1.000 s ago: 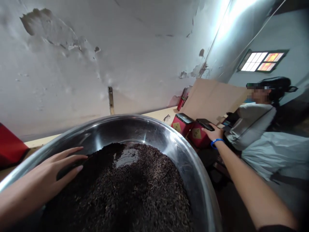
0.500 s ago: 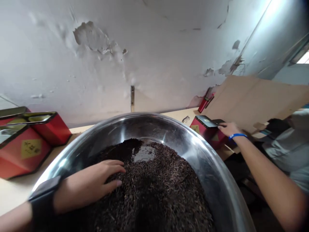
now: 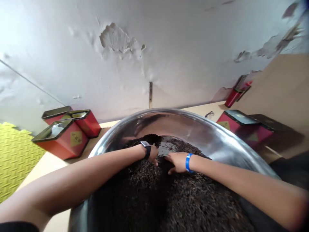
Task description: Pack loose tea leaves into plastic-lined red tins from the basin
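Beyond the desk's left edge, yellow ribbed mat (image 3: pixel 14 154). Near the back left corner of the desk (image 3: pixel 48 161), open-topped red tins (image 3: pixel 65 140), set close together. In the middle, filling the desk's front, wide steel basin (image 3: pixel 217 137), heaped with dark tea leaves (image 3: pixel 173 199). Left hand (image 3: pixel 152 154), black watch (image 3: pixel 146 149) at the wrist, pressed palm-down into the leaves near the basin's far side, fingertips sunk in; impossible to tell whether closed on anything. Just beside it, almost touching, right hand (image 3: pixel 177 161), blue wristband (image 3: pixel 188 162), lying flat on the heap, fingers loosely spread, holding nothing. Toward the back right corner, glasses (image 3: pixel 209 114), two lidded red tins (image 3: pixel 235 120), leaning cardboard sheet (image 3: pixel 280 87).
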Available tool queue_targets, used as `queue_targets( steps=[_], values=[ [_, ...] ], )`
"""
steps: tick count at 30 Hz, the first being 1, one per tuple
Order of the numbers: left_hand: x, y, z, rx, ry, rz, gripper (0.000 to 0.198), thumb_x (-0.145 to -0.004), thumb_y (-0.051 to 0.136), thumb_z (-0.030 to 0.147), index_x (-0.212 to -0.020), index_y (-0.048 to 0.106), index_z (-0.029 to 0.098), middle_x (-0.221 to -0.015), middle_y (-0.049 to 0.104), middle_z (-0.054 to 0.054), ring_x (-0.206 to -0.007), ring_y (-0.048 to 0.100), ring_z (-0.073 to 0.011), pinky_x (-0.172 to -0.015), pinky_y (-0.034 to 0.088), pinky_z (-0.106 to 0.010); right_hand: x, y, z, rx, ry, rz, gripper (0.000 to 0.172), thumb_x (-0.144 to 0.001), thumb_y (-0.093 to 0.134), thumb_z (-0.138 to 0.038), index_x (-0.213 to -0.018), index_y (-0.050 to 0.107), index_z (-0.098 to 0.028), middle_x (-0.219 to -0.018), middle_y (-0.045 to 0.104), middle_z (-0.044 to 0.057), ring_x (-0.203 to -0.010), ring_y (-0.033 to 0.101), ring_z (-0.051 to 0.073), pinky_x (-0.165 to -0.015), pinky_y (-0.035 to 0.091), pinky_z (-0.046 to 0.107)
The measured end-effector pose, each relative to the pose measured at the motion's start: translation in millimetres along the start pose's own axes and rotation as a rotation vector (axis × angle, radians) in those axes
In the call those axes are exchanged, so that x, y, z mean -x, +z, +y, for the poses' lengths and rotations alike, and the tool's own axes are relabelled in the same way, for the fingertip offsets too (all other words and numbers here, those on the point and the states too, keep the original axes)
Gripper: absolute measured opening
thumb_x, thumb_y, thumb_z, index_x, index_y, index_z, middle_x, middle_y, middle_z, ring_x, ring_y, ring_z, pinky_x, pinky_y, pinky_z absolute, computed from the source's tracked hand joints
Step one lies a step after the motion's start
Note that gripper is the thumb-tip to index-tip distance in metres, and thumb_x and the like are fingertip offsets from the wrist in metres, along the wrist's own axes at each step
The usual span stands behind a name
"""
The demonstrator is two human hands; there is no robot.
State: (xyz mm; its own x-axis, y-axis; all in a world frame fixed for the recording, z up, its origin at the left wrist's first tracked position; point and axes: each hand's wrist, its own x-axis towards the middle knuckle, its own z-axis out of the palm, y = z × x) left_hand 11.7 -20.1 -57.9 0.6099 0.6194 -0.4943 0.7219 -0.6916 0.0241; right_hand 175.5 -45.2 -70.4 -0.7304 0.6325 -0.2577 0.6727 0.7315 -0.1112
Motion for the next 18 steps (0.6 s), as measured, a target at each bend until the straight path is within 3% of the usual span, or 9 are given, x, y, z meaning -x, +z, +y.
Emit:
queue_targets(
  steps=[3,5,7,9,10,12,13,16,18],
  values=[
    [18,-25.7,-2,-0.014,0.02,-0.098,0.048,-0.072,0.058,0.045,-0.104,0.061,0.01,-0.102,0.063,-0.018,-0.093,0.059,-0.0282,-0.077,0.045,-0.033,-2,1,5,-0.038,-0.042,0.085,0.053,-0.071,0.058,-0.046,-0.113,0.055,-0.015,-0.105,0.06,0.014,-0.094,0.059,0.027,-0.078,0.048,0.039],
    [42,-57.6,-15,0.052,0.009,0.101,0.046,-0.075,0.053,0.046,-0.107,0.06,0.015,-0.109,0.061,-0.013,-0.096,0.057,-0.0247,-0.078,0.044,-0.031,-4,-7,0,-0.078,-0.102,0.21,0.05,-0.077,0.053,-0.041,-0.118,0.051,-0.014,-0.113,0.056,0.015,-0.103,0.054,0.027,-0.086,0.044,0.042],
    [78,-88.4,-40,0.136,-0.078,0.42,0.041,-0.08,0.045,0.046,-0.109,0.058,0.019,-0.109,0.062,-0.007,-0.095,0.057,-0.0193,-0.079,0.042,-0.027,-3,-17,-9,-0.118,-0.158,0.306,0.047,-0.08,0.048,-0.039,-0.121,0.049,-0.015,-0.119,0.053,0.013,-0.111,0.05,0.025,-0.094,0.039,0.043],
    [122,-104.4,-76,0.138,-0.307,0.643,0.04,-0.084,0.038,0.042,-0.11,0.058,0.019,-0.106,0.063,-0.007,-0.087,0.058,-0.0166,-0.073,0.042,-0.026,1,-30,-19,-0.152,-0.165,0.316,0.045,-0.083,0.044,-0.041,-0.122,0.049,-0.018,-0.122,0.052,0.011,-0.114,0.048,0.023,-0.098,0.037,0.042],
    [146,-103.9,-94,0.097,-0.437,0.683,0.039,-0.085,0.037,0.041,-0.107,0.059,0.019,-0.103,0.064,-0.007,-0.086,0.058,-0.0168,-0.072,0.042,-0.026,4,-36,-24,-0.162,-0.15,0.304,0.045,-0.084,0.042,-0.042,-0.122,0.049,-0.019,-0.124,0.051,0.01,-0.114,0.047,0.023,-0.098,0.037,0.042],
    [192,-85.4,-127,0.0,-0.814,0.556,0.035,-0.084,0.037,0.038,-0.095,0.063,0.016,-0.094,0.065,-0.008,-0.084,0.059,-0.0169,-0.07,0.042,-0.024,9,-48,-30,-0.176,-0.126,0.276,0.046,-0.084,0.04,-0.044,-0.122,0.05,-0.02,-0.125,0.051,0.008,-0.114,0.048,0.023,-0.097,0.038,0.041],
    [212,-68.8,-139,-0.01,-0.918,0.516,0.035,-0.083,0.038,0.036,-0.09,0.063,0.012,-0.089,0.065,-0.01,-0.082,0.059,-0.0175,-0.069,0.042,-0.024,10,-52,-32,-0.184,-0.125,0.27,0.045,-0.084,0.039,-0.045,-0.121,0.05,-0.021,-0.125,0.051,0.008,-0.113,0.048,0.023,-0.096,0.039,0.041],
    [258,-7.5,-156,-0.037,-1.106,0.444,0.035,-0.081,0.039,0.033,-0.085,0.06,0.006,-0.081,0.062,-0.01,-0.075,0.06,-0.0162,-0.062,0.042,-0.021,9,-58,-33,-0.203,-0.144,0.28,0.042,-0.084,0.039,-0.044,-0.118,0.053,-0.024,-0.122,0.054,0.005,-0.11,0.051,0.023,-0.093,0.042,0.04],
    [275,28.5,-155,-0.076,-1.137,0.465,0.028,-0.083,0.036,0.025,-0.091,0.055,0.006,-0.091,0.059,-0.01,-0.077,0.059,-0.014,-0.062,0.042,-0.02,7,-58,-32,-0.199,-0.169,0.284,0.039,-0.085,0.04,-0.042,-0.116,0.055,-0.024,-0.118,0.056,0.005,-0.107,0.053,0.022,-0.091,0.043,0.04]
  ],
)
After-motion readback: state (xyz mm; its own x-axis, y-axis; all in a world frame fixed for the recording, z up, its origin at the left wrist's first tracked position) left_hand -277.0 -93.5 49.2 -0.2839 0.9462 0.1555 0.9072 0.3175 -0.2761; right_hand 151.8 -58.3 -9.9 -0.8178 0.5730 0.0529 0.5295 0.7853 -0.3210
